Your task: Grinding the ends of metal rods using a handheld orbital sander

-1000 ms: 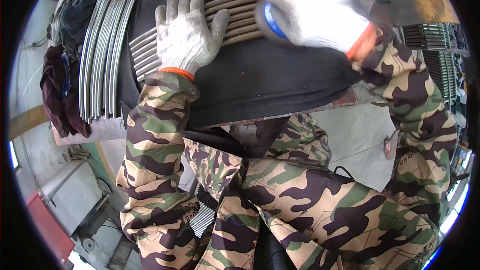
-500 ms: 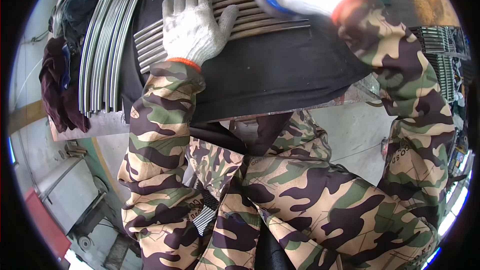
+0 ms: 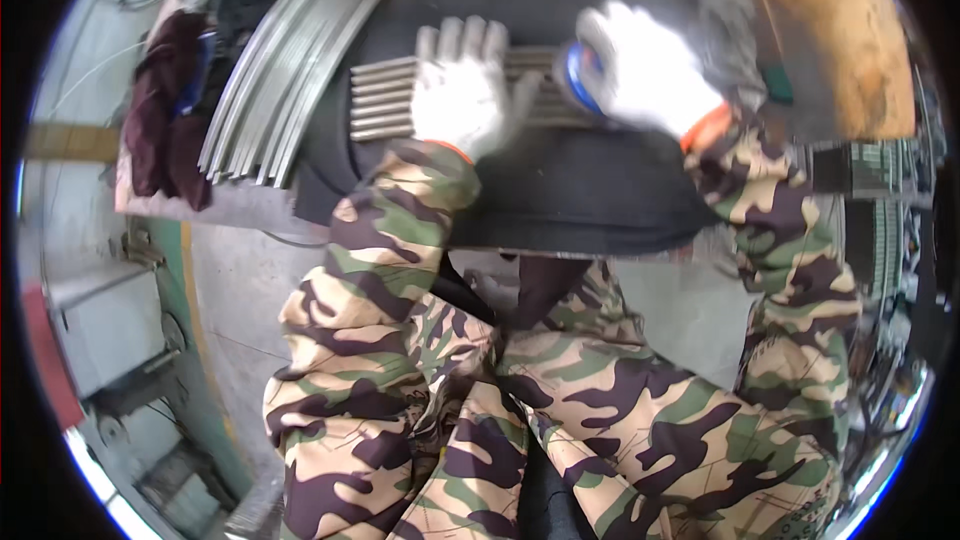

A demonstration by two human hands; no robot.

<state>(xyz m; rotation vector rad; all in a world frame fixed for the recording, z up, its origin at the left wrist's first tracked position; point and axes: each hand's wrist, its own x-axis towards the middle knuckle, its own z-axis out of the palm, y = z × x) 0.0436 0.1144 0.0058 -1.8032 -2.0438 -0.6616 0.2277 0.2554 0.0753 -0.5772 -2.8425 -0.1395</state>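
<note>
Several slim metal rods (image 3: 383,100) lie side by side on a black cloth (image 3: 590,195) over the table. My left hand (image 3: 462,95), in a white knit glove with an orange cuff, rests flat across them with its fingers stretched out. Toward the rods' right end, my right hand (image 3: 645,75), gloved the same way, is closed around a blue, round-edged object (image 3: 582,78). That object sits over or against the rods; motion blur and the glove hide its exact kind.
Left of the cloth's middle lies a bundle of shiny metal rods (image 3: 300,65). Dark crumpled clothing (image 3: 165,110) hangs at the table's left edge. A grey cloth (image 3: 700,10) and a brown board (image 3: 835,35) are at upper right. Stacked metal parts (image 3: 885,240) stand at far right.
The view has shifted, so table and hands sit lower in the picture and the rods look more level. My right hand and the blue object are closer to my left hand, which stays flat.
</note>
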